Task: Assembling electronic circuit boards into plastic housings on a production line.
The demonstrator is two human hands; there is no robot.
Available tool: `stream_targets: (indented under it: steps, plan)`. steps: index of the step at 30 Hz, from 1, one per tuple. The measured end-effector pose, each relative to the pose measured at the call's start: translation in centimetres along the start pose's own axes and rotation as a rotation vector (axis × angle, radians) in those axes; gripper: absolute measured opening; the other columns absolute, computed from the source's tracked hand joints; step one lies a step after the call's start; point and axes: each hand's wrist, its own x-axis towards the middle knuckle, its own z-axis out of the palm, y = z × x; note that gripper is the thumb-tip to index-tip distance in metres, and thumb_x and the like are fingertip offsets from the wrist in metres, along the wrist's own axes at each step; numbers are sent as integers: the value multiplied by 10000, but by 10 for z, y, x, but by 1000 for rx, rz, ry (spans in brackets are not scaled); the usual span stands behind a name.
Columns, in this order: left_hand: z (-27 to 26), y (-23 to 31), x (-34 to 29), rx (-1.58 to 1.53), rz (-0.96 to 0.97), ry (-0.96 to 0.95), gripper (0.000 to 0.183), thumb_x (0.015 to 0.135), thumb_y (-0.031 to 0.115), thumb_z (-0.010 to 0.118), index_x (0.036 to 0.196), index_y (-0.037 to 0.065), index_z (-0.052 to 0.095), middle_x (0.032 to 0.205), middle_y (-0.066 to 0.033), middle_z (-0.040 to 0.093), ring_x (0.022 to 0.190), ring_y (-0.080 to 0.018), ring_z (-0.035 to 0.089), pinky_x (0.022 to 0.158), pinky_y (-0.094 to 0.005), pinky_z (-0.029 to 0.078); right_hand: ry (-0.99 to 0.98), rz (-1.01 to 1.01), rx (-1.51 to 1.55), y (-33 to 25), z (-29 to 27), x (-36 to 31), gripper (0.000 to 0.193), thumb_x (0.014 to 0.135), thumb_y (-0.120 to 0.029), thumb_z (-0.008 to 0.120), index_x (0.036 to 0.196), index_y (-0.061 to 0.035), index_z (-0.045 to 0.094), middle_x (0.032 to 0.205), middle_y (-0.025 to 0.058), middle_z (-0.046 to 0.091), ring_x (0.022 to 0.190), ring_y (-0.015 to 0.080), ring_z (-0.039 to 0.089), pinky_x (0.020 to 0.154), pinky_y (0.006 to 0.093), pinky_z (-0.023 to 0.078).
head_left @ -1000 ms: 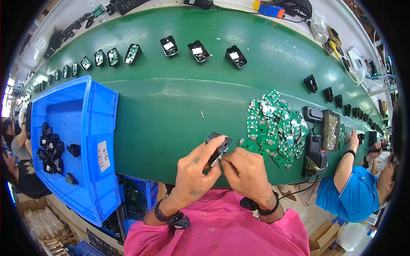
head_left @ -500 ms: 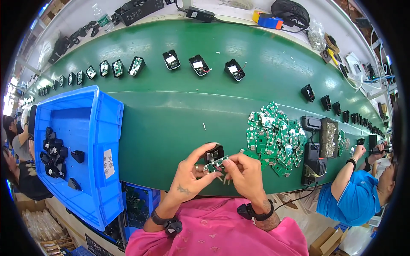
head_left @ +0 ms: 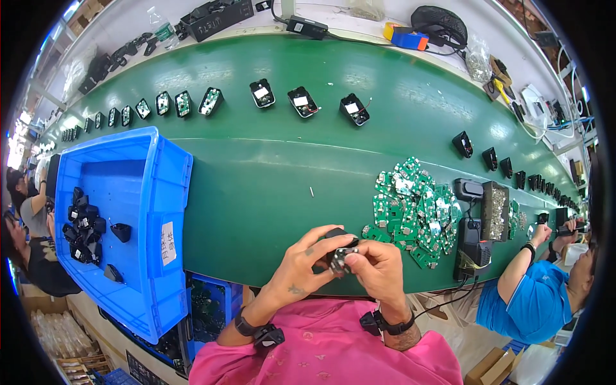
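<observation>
Near the table's front edge, my left hand (head_left: 298, 266) is closed around a small black plastic housing (head_left: 338, 233). A small circuit board (head_left: 339, 258) sits at the housing's open side, turned so that little of its face shows. My right hand (head_left: 380, 268) pinches the board's near end between thumb and fingers, close against the left hand. How far the board is inside the housing is hidden by my fingers. To the right of my hands lies a heap of loose green circuit boards (head_left: 405, 208).
A blue bin (head_left: 172, 189) with several black housings (head_left: 83, 224) stands at left. Housings, some with boards (head_left: 210, 101), line the green table (head_left: 256, 173). At right are black power adapters (head_left: 470, 240) and a box of small parts (head_left: 495, 212). A co-worker in blue (head_left: 532, 292) sits at right.
The housing and board have tilted over, so the board's green face is mostly turned out of sight. Both hands have shifted slightly right and come closer together. The view has shifted slightly.
</observation>
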Motion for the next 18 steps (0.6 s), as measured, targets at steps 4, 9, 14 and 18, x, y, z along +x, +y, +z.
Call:
stream_targets:
  steps: [4,9,14,18]
  plan:
    - [8,-8,0,88,66,45,498,769,-11,754,1246,84,645,1313,-147,555,1006,-217,679,781,-300,594,8,-3,-144,-6,-1,-3,171,885,-115,725,787,14,669,634,35,622,561,73,536,484,263,387]
    - [16,-18,3,109,149,247,438,811,8,724,1238,71,649,1257,-166,591,1001,-217,676,797,-289,582,93,-188,-488,-17,12,-6,207,880,-155,730,750,-10,661,619,96,605,496,205,551,469,333,400]
    - [21,-9,1,0,48,277,414,867,-35,643,1277,-7,595,1223,-156,619,1017,-192,664,853,-268,550,133,-229,-480,-17,15,-4,200,893,-136,712,750,-5,659,633,87,608,508,202,551,478,336,400]
    - [24,-7,-1,-171,-13,294,499,850,-112,572,1333,14,561,1194,-146,644,983,-171,660,836,-287,558,230,-241,-534,-20,16,-1,218,892,-138,714,732,-4,652,615,83,582,495,202,528,468,333,386]
